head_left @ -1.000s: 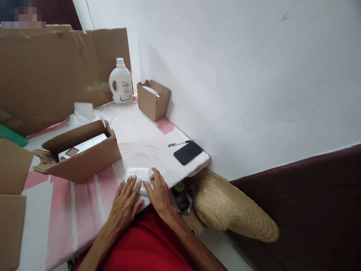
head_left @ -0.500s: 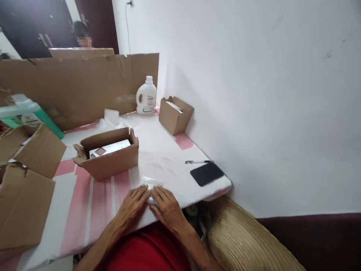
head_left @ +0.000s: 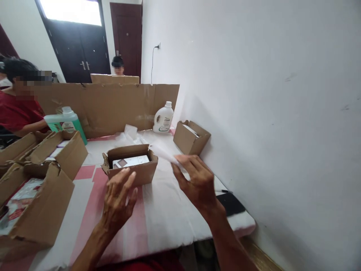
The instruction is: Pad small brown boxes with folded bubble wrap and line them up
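My right hand (head_left: 199,182) is raised over the table, thumb and fingers pinching a piece of translucent bubble wrap (head_left: 163,152). The wrap stretches away to the left, toward the far side of the table. My left hand (head_left: 118,197) hovers with its fingers apart and nothing in them, in front of an open cardboard box (head_left: 148,175). Whether it touches that box, I cannot tell. Inside the box lies a white printed carton (head_left: 137,161). More crumpled clear plastic (head_left: 131,132) rests behind the box.
A white jug (head_left: 163,119) and another cardboard box (head_left: 187,140) stand near the wall. Several filled boxes (head_left: 47,210) and a green liquid jug (head_left: 67,124) are at the left. A black flat item (head_left: 232,205) lies at right. A person (head_left: 19,101) sits beyond a cardboard partition (head_left: 113,105).
Both hands have lifted from the table, where they were together on the bubble wrap. They have parted; the right hand has raised the wrap. The view has tilted up and left.
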Available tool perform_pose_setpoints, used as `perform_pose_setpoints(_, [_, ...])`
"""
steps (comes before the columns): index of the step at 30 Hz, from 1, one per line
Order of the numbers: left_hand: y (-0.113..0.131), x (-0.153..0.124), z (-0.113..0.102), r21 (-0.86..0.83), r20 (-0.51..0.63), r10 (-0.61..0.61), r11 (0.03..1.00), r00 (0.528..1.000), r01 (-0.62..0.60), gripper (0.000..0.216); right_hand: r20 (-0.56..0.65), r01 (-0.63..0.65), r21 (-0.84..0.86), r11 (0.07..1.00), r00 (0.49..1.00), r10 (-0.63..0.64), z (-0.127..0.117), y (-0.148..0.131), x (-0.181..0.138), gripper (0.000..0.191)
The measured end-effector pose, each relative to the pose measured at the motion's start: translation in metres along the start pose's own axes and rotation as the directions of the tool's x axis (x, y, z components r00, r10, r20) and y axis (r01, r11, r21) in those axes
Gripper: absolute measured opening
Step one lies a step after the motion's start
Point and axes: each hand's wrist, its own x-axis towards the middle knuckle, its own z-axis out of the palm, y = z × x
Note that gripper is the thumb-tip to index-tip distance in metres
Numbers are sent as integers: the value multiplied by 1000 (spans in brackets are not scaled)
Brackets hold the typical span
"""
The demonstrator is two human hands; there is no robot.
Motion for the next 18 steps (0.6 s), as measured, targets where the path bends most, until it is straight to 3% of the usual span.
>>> perform_pose_setpoints(2, [-12,9,-3,115,36,-24,993,999,20,61,75,45,-10,999,996,-44,24,-12,28,18])
perform_pose_setpoints(5, [-23,11,-4,165,95,-13,986,995,-3,55,342,92,-27,995,936,-77,74,-27,48,25])
perform_pose_setpoints(8, [-28,3,-7,76,108,25,997,994,-33,43,612,113,-3,994,786,-88,112,-31,49,21])
perform_pose_setpoints(10, [-28,-3,-10,9,110,36,999,993,-37,35,716,68,108,992,687,-125,123,-27,46,25])
perform_pose_setpoints(11, [-28,-5,-11,-17,109,36,999,993,-34,32,732,19,178,984,665,-145,125,-24,45,29])
perform_pose_setpoints(12, [-28,-5,-13,-38,109,30,999,994,-26,29,730,-37,242,970,665,-157,126,-21,45,31])
perform_pose_setpoints(15, [-31,11,-15,-74,132,-1,997,991,11,24,669,-151,324,934,735,-113,123,-9,51,25])
perform_pose_setpoints(18, [-44,46,-12,-92,220,-36,994,975,57,27,614,-147,310,939,785,-80,126,-3,62,17])
